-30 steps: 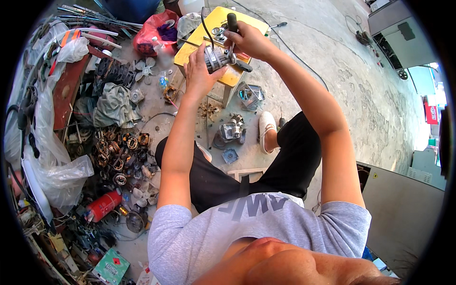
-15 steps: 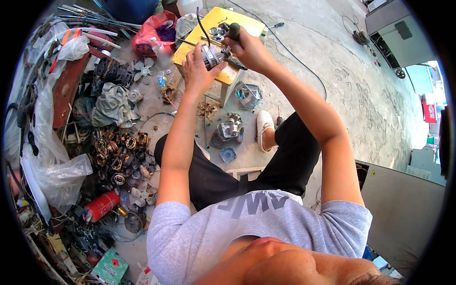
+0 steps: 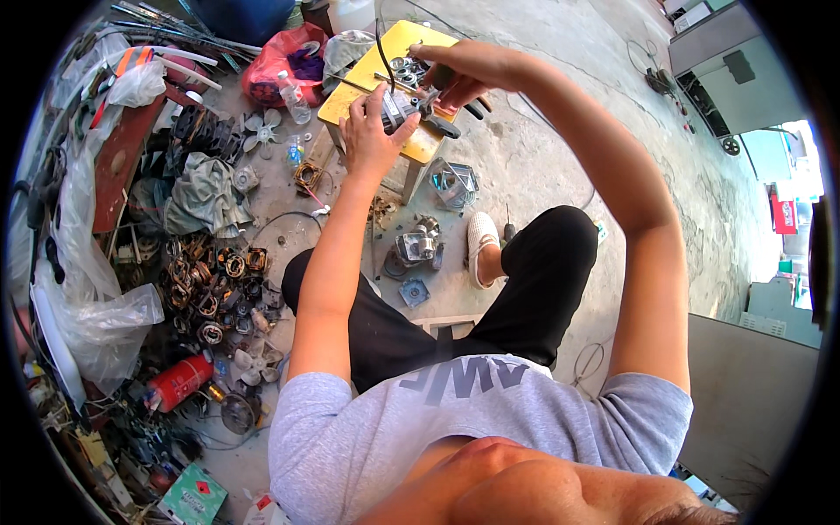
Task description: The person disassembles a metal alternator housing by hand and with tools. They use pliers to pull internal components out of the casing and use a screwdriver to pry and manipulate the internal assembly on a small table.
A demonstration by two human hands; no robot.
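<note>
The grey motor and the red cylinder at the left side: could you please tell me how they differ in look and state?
Colour: the motor is silver-grey, the cylinder red. Shape: the motor looks short and blocky, the cylinder longer and rounded. State: the motor is gripped by the left hand at the yellow table, while the cylinder lies in the clutter, touched by neither hand.

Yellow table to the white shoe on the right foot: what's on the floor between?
A squarish grey part with wires lies between the yellow table and the white shoe, as the head view shows.
</note>
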